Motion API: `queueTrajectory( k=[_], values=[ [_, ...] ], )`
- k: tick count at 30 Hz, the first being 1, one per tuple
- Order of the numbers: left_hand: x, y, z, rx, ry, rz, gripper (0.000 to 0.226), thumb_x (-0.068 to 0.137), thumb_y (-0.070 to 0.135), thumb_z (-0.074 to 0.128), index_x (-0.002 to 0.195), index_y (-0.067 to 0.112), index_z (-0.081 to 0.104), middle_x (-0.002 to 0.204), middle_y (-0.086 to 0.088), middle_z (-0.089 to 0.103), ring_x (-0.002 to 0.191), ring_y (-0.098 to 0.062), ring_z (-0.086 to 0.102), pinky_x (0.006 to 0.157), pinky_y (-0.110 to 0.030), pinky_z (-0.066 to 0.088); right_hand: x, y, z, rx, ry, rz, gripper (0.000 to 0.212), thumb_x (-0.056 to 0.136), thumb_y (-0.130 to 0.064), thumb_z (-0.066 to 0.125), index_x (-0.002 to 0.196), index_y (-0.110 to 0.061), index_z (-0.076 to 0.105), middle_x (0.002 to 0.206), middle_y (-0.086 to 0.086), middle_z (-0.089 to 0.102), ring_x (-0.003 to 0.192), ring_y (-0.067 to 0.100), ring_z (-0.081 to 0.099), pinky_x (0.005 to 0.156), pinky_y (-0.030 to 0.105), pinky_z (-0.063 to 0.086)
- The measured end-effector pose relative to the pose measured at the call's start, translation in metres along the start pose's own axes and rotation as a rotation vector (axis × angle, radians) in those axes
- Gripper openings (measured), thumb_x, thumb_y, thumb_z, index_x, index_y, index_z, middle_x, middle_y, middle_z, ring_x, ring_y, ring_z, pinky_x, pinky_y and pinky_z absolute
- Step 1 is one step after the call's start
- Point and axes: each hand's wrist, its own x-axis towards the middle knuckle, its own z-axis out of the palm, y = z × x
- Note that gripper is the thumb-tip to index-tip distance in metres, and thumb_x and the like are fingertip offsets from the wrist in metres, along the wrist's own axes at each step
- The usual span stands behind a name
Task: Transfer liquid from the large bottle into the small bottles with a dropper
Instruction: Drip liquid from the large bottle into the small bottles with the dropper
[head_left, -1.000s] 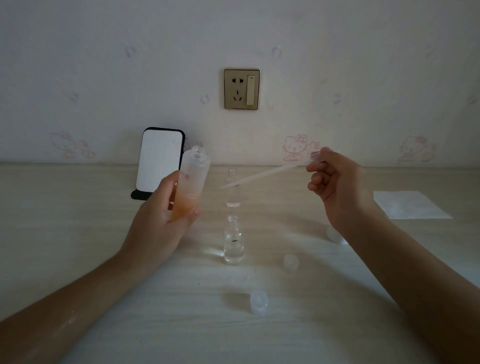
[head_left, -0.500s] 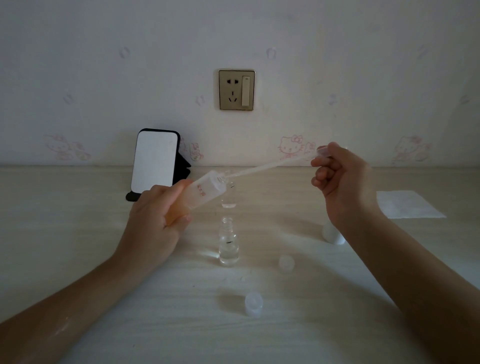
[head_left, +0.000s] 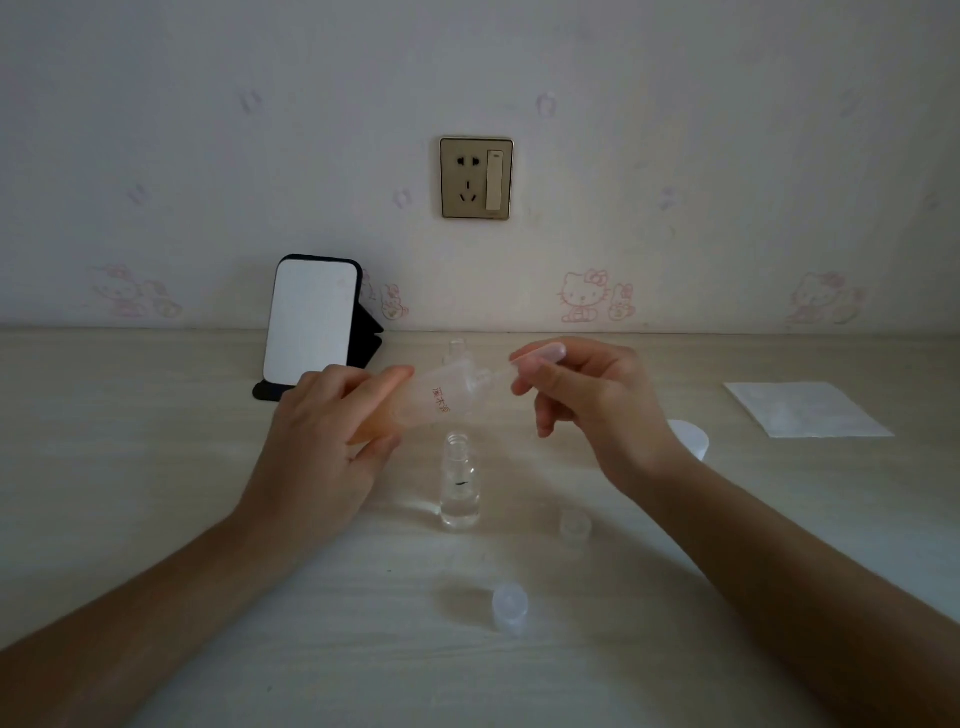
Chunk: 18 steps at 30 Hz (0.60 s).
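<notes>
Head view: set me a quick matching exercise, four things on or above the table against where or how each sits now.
1 frosted large bottle of orange liquid
2 clear small glass bottle
3 translucent dropper
4 white paper sheet

a flat on the wooden table, far right
b tilted in the left hand
c upright, uncapped
d pinched by the right hand

Pairs: 1-b, 2-c, 3-d, 4-a
</notes>
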Motion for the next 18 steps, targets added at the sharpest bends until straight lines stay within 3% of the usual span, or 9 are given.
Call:
queueTrajectory(
  k=[7,18],
  values=[
    [-0.0001,0.0031,-0.0003,0.022,-0.025,0.007,0.071,0.075,0.004,0.092,0.140,0.019,0.066,0.112,-0.003,0.061,0.102,-0.027,0.054,0.090,-0.043,0.045,0.0000,0.0000,0.0023,-0.051,0.073,-0.026,0.020,0.097,0.000,0.067,0.079,-0.003,0.074,0.065,0.006,0.066,0.048,0.014,0.054,0.051,0.023,0.048],
    [0.0001,0.0025,0.0000,-0.016,-0.032,-0.035,0.071,0.079,0.008,0.090,0.143,0.022,0.064,0.113,0.002,0.059,0.103,-0.016,0.047,0.092,-0.037,0.038,-0.0030,-0.0036,0.0035,-0.028,0.047,-0.020,0.015,0.096,-0.004,0.070,0.082,-0.002,0.074,0.071,0.006,0.068,0.047,0.015,0.053,0.049,0.021,0.046]
  ],
)
